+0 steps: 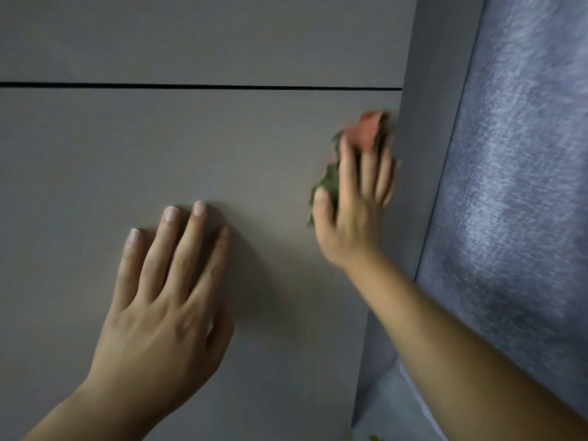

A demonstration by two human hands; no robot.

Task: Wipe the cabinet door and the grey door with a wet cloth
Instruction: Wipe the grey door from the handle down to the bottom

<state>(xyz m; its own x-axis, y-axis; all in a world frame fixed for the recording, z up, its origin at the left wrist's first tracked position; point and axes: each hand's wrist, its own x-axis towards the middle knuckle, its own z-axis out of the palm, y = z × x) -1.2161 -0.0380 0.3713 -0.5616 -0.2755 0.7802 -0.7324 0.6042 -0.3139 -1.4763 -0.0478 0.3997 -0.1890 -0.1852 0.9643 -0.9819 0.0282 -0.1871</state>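
The flat taupe cabinet door [222,160] filled most of the view, with a thin dark horizontal gap [203,86] separating it from a matching taupe panel [191,36] farther up. The left hand [165,300] lay flat on the near left part of the door, its four fingers straight and slightly spread, the thumb tucked to the side, holding nothing.

The right hand [353,214] was at the door's right edge, farther up than the left and well apart from it. Its fingers were stretched out over a crumpled red-orange and green cloth [369,128], pressing it against the door. The cloth showed beyond the fingertips and along the thumb side; the hand and cloth were blurred.

Just right of the cloth ran a smooth grey upright strip [426,122], which the little finger seemed to touch. Beyond the strip, on the far right, lay a blue-grey textured surface [515,154].
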